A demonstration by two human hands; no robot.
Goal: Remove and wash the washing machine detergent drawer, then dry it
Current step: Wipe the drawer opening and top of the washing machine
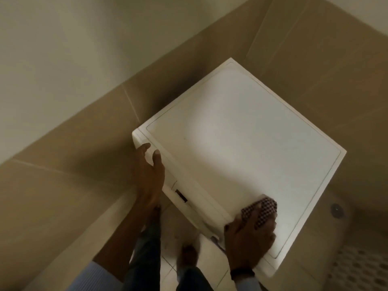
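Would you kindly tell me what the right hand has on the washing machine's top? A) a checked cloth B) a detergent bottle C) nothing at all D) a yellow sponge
A: the right hand holds a dark-and-white checked cloth bunched against the white top of the washing machine.

White washing machine (241, 143), seen from above, in a tiled corner (259, 47).
Drawer front (170, 182) at the front's left end, apparently pushed in; checked cloth (265, 206) crumpled on top near the front right corner.
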